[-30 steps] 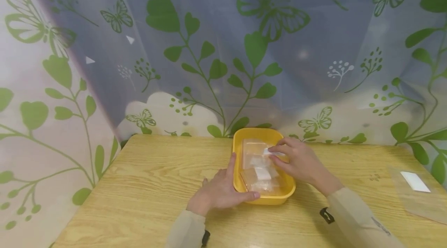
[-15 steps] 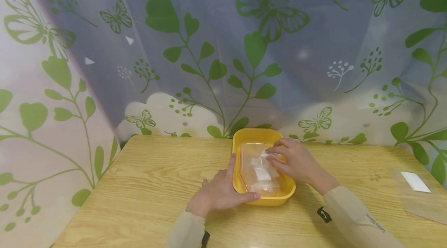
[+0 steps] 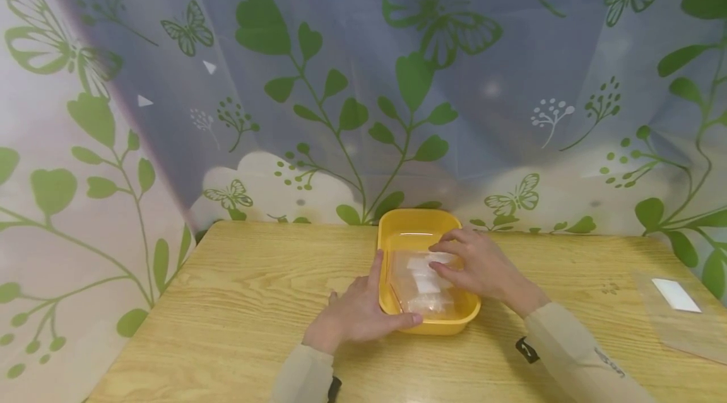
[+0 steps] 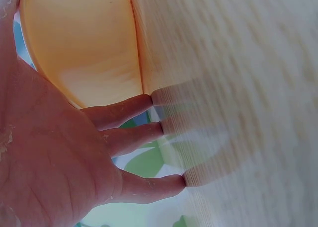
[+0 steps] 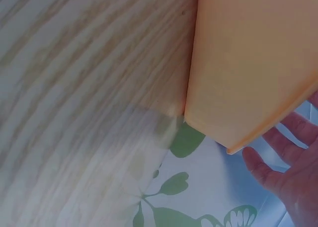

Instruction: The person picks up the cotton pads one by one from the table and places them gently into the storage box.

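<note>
A yellow plastic basket [image 3: 420, 221] stands against the back of the table in the head view. Clear plastic bags [image 3: 404, 264] with white labels lie overlapping inside it. My left hand [image 3: 358, 311] steadies the basket at its near left corner. Its thumb lies over the near rim and its index finger along the left side; the left wrist view shows the other fingers straight, tips on the tabletop. Reaching over the right rim, my right hand [image 3: 483, 264] pinches the top bag near its white label [image 3: 440, 257]. The bags are out of sight in both wrist views.
Another clear bag with a white label [image 3: 676, 295] lies at the right of the wooden table [image 3: 272, 264]. Behind the table hangs a cloth [image 3: 341, 43] with green leaves and butterflies, close to the basket's far end.
The top bag has slid toward me inside the basket, with my right hand moving slightly nearer along with it. My left hand and the basket have stayed put.
</note>
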`<state>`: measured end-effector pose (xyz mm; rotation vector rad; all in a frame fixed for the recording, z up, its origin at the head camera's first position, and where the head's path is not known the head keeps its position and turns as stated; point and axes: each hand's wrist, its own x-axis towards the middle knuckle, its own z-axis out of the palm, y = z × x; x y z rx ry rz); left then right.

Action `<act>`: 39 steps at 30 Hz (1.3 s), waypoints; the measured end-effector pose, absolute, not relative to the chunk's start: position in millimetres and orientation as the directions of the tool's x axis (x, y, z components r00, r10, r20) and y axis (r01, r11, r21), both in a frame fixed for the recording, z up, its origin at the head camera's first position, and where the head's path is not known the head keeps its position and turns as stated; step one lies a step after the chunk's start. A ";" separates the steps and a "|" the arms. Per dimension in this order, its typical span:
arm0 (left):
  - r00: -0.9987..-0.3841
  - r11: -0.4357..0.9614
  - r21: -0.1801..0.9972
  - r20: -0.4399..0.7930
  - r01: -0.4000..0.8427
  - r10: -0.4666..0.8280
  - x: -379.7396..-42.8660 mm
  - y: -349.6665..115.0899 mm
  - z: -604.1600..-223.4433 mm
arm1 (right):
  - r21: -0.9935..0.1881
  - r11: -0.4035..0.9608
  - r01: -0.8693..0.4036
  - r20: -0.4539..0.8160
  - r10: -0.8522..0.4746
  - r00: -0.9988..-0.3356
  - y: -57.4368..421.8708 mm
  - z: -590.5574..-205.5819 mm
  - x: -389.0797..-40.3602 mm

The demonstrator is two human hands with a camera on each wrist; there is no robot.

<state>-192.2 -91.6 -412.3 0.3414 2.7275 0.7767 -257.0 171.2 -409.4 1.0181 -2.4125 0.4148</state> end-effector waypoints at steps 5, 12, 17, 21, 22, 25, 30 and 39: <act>-0.935 0.821 0.551 -0.195 0.147 0.298 -191.9 -91.8 -412.9 | -0.108 0.692 -0.714 0.518 -0.573 -0.635 173.7 -408.5 -253.8; -0.932 0.806 0.571 -0.185 0.156 0.312 -192.2 -91.6 -413.0 | -0.106 0.705 -0.701 0.533 -0.555 -0.639 183.4 -408.4 -249.4; -0.931 0.813 0.562 -0.194 0.152 0.308 -191.8 -90.9 -412.2 | -0.060 0.675 -0.736 0.607 -0.560 -0.563 194.0 -410.1 -245.9; -0.933 0.807 0.569 -0.183 0.157 0.310 -191.9 -91.1 -412.8 | -0.051 0.673 -0.738 0.622 -0.557 -0.551 204.4 -410.7 -241.7; -0.933 0.804 0.573 -0.179 0.159 0.312 -191.9 -91.2 -412.8 | -0.054 0.677 -0.734 0.620 -0.553 -0.556 207.2 -410.7 -240.3; -0.932 0.797 0.581 -0.175 0.163 0.317 -191.8 -91.5 -413.1 | -0.057 0.692 -0.720 0.622 -0.539 -0.568 215.3 -410.9 -236.0; -0.932 0.800 0.576 -0.173 0.167 0.319 -192.3 -92.0 -413.8 | -0.062 0.712 -0.700 0.632 -0.515 -0.579 224.7 -410.8 -229.3; -0.933 0.812 0.560 -0.177 0.166 0.314 -193.6 -91.1 -416.2 | -0.086 0.752 -0.654 0.616 -0.475 -0.628 242.1 -409.7 -213.8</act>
